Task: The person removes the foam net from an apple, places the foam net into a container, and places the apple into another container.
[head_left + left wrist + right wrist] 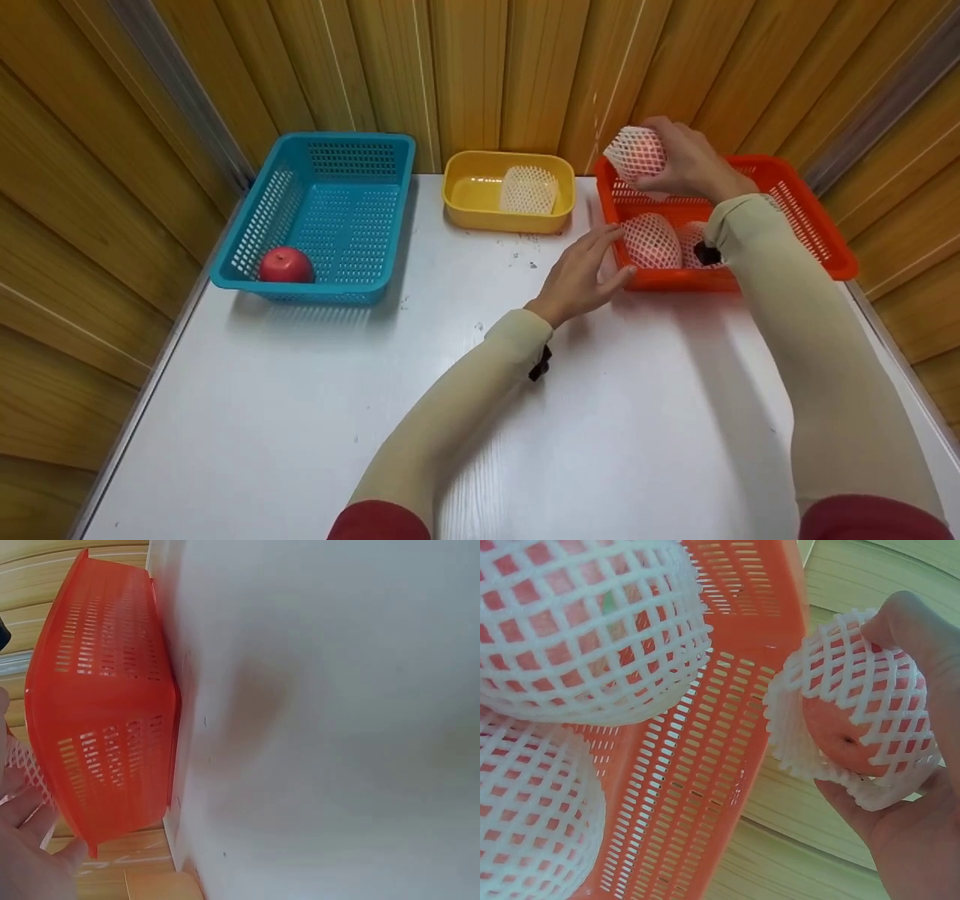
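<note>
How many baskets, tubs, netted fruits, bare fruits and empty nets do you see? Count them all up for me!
Baskets: 2 (blue basket, red basket)
Yellow tub: 1
Netted fruits: 3
Bare fruit: 1
Empty net: 1
Total in sight: 8

Light from above is brightening the white tabletop (262, 420), and soft shadows are falling beneath both sleeves (450, 412). Glare is streaking the yellow plastic tub (502, 220). The 2 wrist views are looking hazier.
</note>
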`<state>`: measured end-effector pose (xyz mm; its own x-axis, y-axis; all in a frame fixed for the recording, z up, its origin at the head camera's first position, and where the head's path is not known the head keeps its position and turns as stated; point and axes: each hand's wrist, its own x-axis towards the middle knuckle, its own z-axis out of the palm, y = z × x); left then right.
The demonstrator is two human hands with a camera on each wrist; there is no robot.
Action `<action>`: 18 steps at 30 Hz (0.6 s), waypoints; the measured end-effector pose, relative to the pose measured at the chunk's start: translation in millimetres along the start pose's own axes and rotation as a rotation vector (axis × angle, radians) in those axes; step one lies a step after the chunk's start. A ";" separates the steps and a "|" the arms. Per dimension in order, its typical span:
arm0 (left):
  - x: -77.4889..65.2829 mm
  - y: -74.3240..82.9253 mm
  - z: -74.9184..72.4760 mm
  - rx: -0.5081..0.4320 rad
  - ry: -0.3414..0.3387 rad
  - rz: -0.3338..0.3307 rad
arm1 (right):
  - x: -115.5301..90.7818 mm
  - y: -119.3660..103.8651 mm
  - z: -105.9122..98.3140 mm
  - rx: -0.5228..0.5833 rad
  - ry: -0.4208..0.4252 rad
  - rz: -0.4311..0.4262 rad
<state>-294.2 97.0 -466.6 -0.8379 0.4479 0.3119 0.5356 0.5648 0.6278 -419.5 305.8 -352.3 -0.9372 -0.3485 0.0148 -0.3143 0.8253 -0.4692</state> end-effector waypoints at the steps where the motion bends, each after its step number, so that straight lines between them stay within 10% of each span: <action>1: -0.9 -1.6 -1.5 -0.006 0.010 0.003 | 0.0 -0.7 0.6 -0.002 0.001 -0.004; 18: -18.0 -30.0 -27.6 0.032 0.149 -0.006 | -0.8 -18.7 4.1 -0.014 -0.005 -0.024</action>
<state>-298.1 52.9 -471.4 -0.8459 0.3382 0.4123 0.5319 0.5897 0.6077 -412.2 288.8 -347.2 -0.9286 -0.3704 0.0215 -0.3387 0.8225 -0.4568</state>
